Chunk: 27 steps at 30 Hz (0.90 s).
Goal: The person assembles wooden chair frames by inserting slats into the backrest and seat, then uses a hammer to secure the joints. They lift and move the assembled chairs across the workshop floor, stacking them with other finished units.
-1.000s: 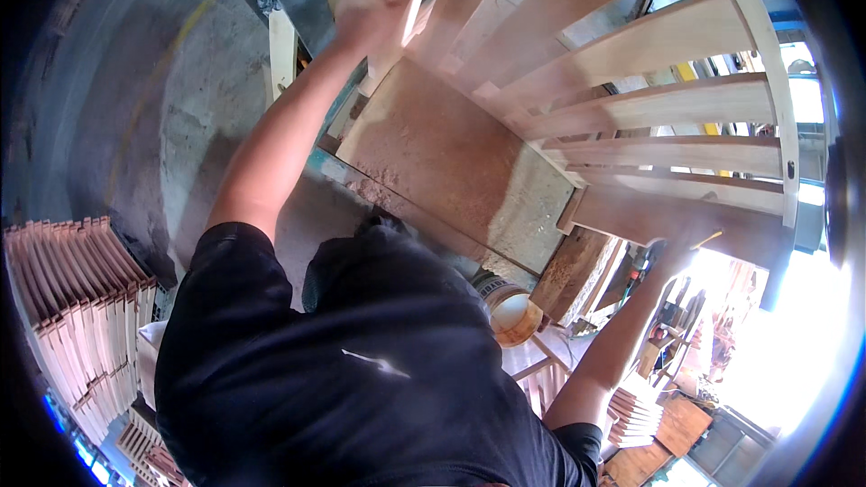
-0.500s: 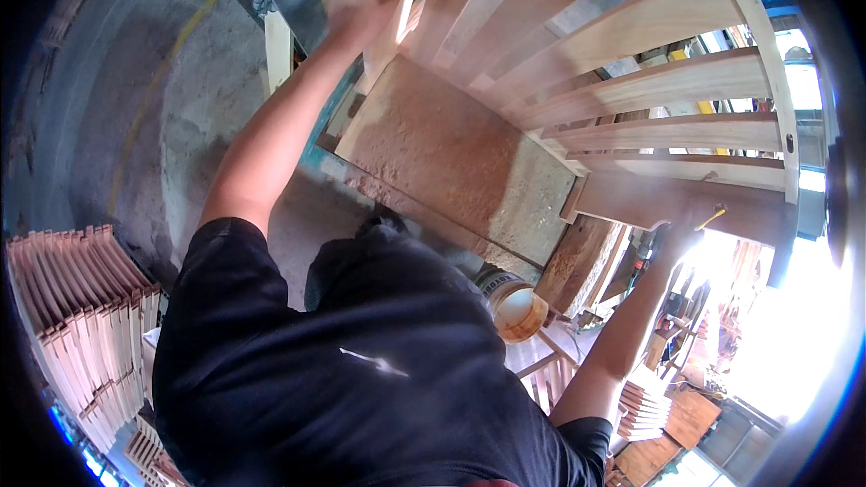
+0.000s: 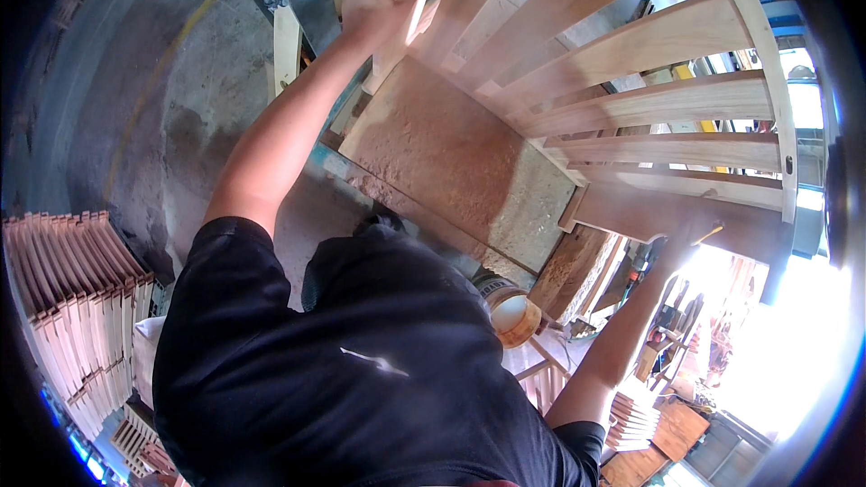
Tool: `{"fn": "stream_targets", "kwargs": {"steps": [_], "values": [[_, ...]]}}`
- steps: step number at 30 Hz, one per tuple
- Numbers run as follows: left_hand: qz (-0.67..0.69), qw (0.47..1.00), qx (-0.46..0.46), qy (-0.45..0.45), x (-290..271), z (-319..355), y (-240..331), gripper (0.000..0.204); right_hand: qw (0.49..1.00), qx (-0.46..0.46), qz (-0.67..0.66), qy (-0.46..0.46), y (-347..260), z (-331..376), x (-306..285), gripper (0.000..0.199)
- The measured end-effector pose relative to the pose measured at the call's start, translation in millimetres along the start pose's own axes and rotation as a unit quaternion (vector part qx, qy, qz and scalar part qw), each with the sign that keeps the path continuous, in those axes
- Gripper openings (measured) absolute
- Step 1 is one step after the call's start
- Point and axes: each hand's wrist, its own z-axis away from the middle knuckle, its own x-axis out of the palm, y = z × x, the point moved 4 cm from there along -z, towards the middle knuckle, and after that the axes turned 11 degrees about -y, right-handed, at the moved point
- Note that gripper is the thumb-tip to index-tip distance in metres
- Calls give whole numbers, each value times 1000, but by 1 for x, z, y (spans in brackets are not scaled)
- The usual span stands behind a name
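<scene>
Frame (image 3: 649, 41): rails (image 3: 769, 54) run hand to hand; slats (image 3: 677, 97) fan rightward, upward. Left hand (image 3: 370, 4) fingers wrapped round one end; right hand (image 3: 678, 239) by other, fingers hazed, can't tell.

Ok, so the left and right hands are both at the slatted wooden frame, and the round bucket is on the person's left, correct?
Not quite: the head view shows the round bucket on the person's right. The left hand and right hand are both at the slatted wooden frame.
</scene>
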Motion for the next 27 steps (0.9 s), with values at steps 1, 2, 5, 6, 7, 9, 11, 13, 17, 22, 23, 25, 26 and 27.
{"fn": "stream_targets", "kwargs": {"steps": [1, 2, 5, 6, 7, 9, 11, 13, 17, 22, 23, 25, 26, 27], "values": [[3, 1000, 2, 2, 0, 0, 0, 49, 1000, -3, 21, 8, 8, -3, 2, 70], [8, 1000, 4, 4, -1, 2, 1, 49, 999, -7, 44, 17, 10, -4, 0, 69], [29, 999, -11, -20, -3, 4, 1, 55, 999, -7, 30, 7, -1, 0, 1, 69], [23, 1000, -4, -12, -4, 4, 2, 54, 1000, -5, 12, -1, -13, 3, 1, 69], [17, 1000, 3, -3, -5, 3, 2, 54, 1000, -23, -5, 4, -14, 2, 3, 69], [21, 1000, 19, 14, -4, 4, 4, 52, 998, -59, -33, 17, -9, 2, 4, 69], [37, 998, 33, 35, -4, 6, 7, 51, 993, -94, -61, 29, -4, 2, 4, 68], [46, 999, 22, 18, -4, 7, 9, 51, 996, -77, -32, 30, 3, -2, 1, 68], [49, 998, 17, 23, -1, 4, 0, 50, 999, 41, 28, -6, -10, 3, 1, 66], [79, 997, 1, 17, -3, 7, 6, 51, 999, -19, 51, -3, 15, -4, 2, 64], [93, 996, 3, 13, -2, 9, 10, 51, 993, -77, 83, 15, 34, -10, 2, 64], [87, 996, -1, 15, 0, 8, 8, 51, 986, -131, 95, 25, 42, -11, 5, 63], [82, 996, -2, 16, 1, 8, 6, 51, 989, -124, 79, 20, 42, -11, 7, 62], [81, 996, 2, 29, 1, 6, 3, 51, 989, -121, 81, 7, 41, -11, 9, 60]]}}
